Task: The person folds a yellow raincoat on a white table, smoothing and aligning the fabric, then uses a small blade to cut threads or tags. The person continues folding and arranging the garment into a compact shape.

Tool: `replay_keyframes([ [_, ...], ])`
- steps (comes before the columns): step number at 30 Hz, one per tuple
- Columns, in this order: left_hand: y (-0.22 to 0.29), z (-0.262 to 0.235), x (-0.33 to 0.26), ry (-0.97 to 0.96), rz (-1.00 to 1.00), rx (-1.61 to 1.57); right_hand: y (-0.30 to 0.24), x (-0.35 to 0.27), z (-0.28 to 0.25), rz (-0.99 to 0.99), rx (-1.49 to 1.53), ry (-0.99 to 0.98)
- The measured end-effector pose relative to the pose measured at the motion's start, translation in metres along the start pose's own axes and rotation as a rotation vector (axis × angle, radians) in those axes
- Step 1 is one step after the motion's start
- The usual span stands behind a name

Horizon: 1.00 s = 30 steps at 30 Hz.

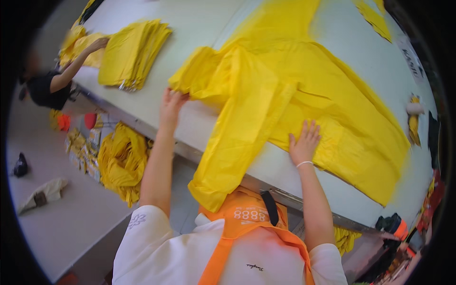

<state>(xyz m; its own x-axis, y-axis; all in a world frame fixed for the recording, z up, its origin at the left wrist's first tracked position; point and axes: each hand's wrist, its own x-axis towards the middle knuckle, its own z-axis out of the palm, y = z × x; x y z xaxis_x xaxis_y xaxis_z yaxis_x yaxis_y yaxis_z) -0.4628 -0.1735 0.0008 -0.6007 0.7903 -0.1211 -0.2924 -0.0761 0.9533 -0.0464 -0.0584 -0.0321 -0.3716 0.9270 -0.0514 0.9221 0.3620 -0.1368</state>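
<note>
A yellow raincoat-like garment (327, 99) of thin, smooth material lies spread over the white table (199, 118). One sleeve hangs over the near edge, in front of my orange apron. My left hand (172, 105) grips the bunched left end of the garment between thumb and fingers, near the table's edge. Part of its fingers is hidden by the fabric. My right hand (305, 144), with a white band at the wrist, rests flat with fingers spread on the garment's near side.
Folded yellow garments (130, 54) are stacked at the far left, beside another person (54, 88) handling yellow fabric. A heap of yellow fabric (122, 161) sits below the table's left edge. A small yellow bundle (414, 119) lies at the right, with dark and orange items (394, 225) near the corner.
</note>
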Motion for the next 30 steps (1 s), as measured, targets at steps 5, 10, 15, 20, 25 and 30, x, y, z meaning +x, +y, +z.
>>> replay_keyframes([
  [5, 0.010, -0.080, 0.047, -0.152, 0.129, 0.855, 0.009, 0.004, -0.013, 0.074, 0.201, 0.039],
  [10, -0.037, -0.150, 0.057, 0.317, 0.107, 0.901, 0.021, -0.001, -0.015, 0.050, 0.275, 0.119],
  [15, -0.010, 0.036, -0.036, 0.223, 0.464, 1.247, 0.130, -0.021, -0.067, 0.150, 0.942, 0.399],
  [20, -0.033, 0.191, -0.095, -0.131, 0.706, 1.724, 0.414, -0.081, -0.097, 0.591, 0.462, 0.916],
  [25, -0.086, 0.251, -0.106, -0.336, 0.506, 1.891, 0.681, -0.183, -0.076, 0.922, 0.053, 0.778],
  [30, -0.120, 0.273, -0.126, -0.397, 0.288, 1.913, 0.740, -0.213, -0.084, 1.186, 0.260, 0.411],
])
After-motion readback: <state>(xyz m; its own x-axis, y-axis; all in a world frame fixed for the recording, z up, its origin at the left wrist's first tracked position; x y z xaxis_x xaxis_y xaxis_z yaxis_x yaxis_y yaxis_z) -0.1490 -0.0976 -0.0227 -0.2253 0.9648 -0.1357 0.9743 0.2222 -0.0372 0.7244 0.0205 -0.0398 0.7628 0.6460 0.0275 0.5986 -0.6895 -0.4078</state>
